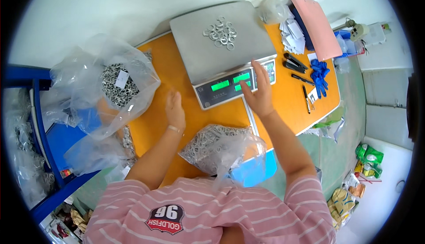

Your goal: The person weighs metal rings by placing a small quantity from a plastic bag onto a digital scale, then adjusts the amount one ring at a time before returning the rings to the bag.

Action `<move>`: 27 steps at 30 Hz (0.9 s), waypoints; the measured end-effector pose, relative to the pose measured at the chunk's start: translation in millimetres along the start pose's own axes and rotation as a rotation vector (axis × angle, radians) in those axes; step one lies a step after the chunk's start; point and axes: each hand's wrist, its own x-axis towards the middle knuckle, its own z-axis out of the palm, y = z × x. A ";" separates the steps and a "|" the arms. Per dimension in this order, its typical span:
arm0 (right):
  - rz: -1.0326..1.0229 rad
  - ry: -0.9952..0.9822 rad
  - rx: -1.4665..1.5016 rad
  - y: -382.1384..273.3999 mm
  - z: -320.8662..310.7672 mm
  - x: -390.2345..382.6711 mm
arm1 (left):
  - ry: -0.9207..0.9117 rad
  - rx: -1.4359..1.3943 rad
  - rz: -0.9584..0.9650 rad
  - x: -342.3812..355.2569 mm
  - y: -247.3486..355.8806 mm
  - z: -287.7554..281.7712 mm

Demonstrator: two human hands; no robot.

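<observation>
My right hand (260,94) reaches over the front of a digital scale (186,45), thumb spread, fingertips at the key panel; I cannot tell whether they touch it. On the scale's grey platform lies a loose pile of small metal rings (221,34). The green displays (220,85) are lit. My left hand (175,112) hovers over the orange table (150,133), fingers stretched out and nothing held. In front of me rests a clear plastic bag (212,144) full of similar metal rings. Another open clear bag (118,89) at the left holds small metal parts with a paper label on top.
Right of the scale lie a stapler (295,63), blue gloves (319,78), pens (306,99), paper slips (293,36) and a pink folder (316,27). A blue metal rack (40,111) with bagged parts stands at the left. A blue stool (256,169) shows below the table edge.
</observation>
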 end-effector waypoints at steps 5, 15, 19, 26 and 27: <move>-0.043 -0.077 -0.270 10.1 39.3 84.3 | -0.392 -0.551 -0.117 37.5 25.0 58.1; -0.223 -0.099 -0.273 30.7 112.0 136.7 | -0.239 -0.529 -0.301 52.3 12.1 62.0; -0.260 -0.031 -0.110 35.3 113.0 133.7 | -0.205 -0.416 -0.243 42.9 -1.7 58.7; -0.215 0.085 -0.386 24.7 109.5 126.2 | -0.120 -0.395 -0.292 44.9 1.4 57.9; -0.203 0.089 -0.389 24.7 109.9 126.1 | -0.108 -0.473 -0.247 49.5 4.1 59.7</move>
